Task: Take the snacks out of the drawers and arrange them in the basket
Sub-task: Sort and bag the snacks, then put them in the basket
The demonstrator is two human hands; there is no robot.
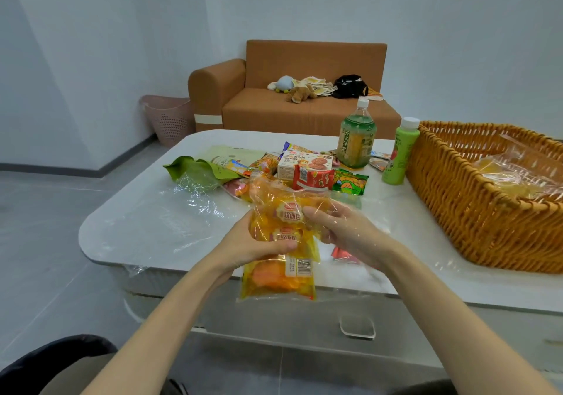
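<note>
Over the table (426, 236) edge, left hand (259, 242) and right hand (344, 230) curl their fingers around a slick clear bag of soft-bread packs (278, 282), whose dangling lower end could slip free before reaching the wicker basket (475, 211).

"软面包" twice on bread bag (291, 213) just left of right hand (344, 230); "曲奇饼" on cookie box (300, 163) beyond it; big bottle (356, 138) label illegible
</note>
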